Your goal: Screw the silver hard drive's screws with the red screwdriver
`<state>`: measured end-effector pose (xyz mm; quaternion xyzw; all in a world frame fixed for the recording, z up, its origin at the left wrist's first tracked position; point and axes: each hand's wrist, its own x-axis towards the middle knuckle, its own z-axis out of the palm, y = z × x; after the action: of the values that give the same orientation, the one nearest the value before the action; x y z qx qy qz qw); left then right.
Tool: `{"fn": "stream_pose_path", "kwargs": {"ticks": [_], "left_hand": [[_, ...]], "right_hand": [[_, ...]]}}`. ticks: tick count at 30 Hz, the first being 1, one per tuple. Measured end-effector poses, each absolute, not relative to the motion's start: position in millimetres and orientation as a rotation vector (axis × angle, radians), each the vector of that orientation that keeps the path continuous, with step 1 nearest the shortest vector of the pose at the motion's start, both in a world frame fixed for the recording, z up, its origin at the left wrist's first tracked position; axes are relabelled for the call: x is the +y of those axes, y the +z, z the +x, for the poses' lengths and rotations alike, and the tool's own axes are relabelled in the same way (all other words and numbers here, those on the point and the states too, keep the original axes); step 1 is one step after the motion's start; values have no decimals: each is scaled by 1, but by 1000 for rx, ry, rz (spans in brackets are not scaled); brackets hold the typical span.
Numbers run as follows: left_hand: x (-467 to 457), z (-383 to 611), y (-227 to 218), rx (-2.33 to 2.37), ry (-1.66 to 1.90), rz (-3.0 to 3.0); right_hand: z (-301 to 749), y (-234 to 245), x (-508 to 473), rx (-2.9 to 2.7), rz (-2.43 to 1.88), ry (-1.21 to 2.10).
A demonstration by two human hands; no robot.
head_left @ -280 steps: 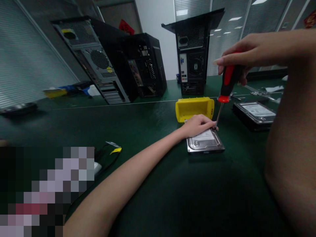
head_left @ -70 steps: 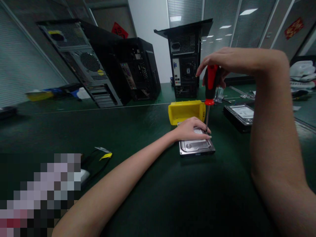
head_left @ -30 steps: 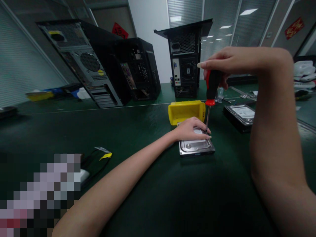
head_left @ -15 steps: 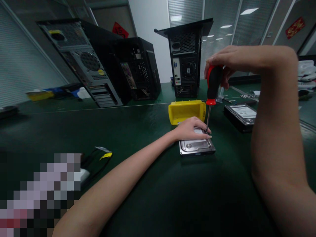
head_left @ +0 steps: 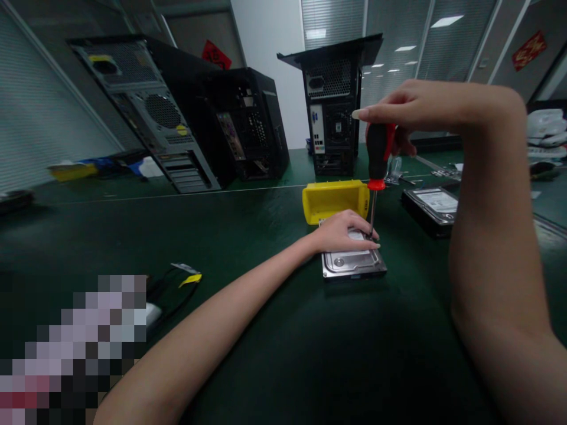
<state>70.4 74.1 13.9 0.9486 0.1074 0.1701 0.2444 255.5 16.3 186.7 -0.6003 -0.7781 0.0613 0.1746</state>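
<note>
A silver hard drive point(head_left: 354, 264) lies flat on the green tabletop, its lower part uncovered. Over its upper part rests my left hand point(head_left: 337, 231), gripping it with the fingers and thumb on either side of the screwdriver tip. My right hand point(head_left: 401, 112) is bent over from above, wrist high, around the top of a red-and-black screwdriver point(head_left: 377, 152). The thumb sticks out to the left across the handle end, and some fingers are hidden behind the handle. The shaft stands nearly upright, its tip at the drive's right edge; the screw itself is hidden.
A yellow bin point(head_left: 335, 188) lies on its side just behind the drive. Another hard drive point(head_left: 432, 203) sits to the right on a dark block. Computer cases point(head_left: 334, 118) stand along the back. Cables with a yellow tag point(head_left: 191, 280) lie at left.
My right thumb has swung out to the left over the handle, and the screwdriver handle has turned and shifted slightly left and down. My left hand and the hard drive have stayed put.
</note>
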Motion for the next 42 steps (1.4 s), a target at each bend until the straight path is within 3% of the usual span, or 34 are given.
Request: {"fn": "stream_pose_path", "kwargs": {"ticks": [10, 25, 42], "left_hand": [[76, 71, 10, 304, 478, 2610], [75, 71, 12, 324, 453, 2588], [75, 70, 12, 302, 485, 2599]], "right_hand": [[253, 187, 16, -2107, -1868, 135], [246, 186, 22, -2220, -1617, 126], [241, 186, 16, -2254, -1639, 119]]}}
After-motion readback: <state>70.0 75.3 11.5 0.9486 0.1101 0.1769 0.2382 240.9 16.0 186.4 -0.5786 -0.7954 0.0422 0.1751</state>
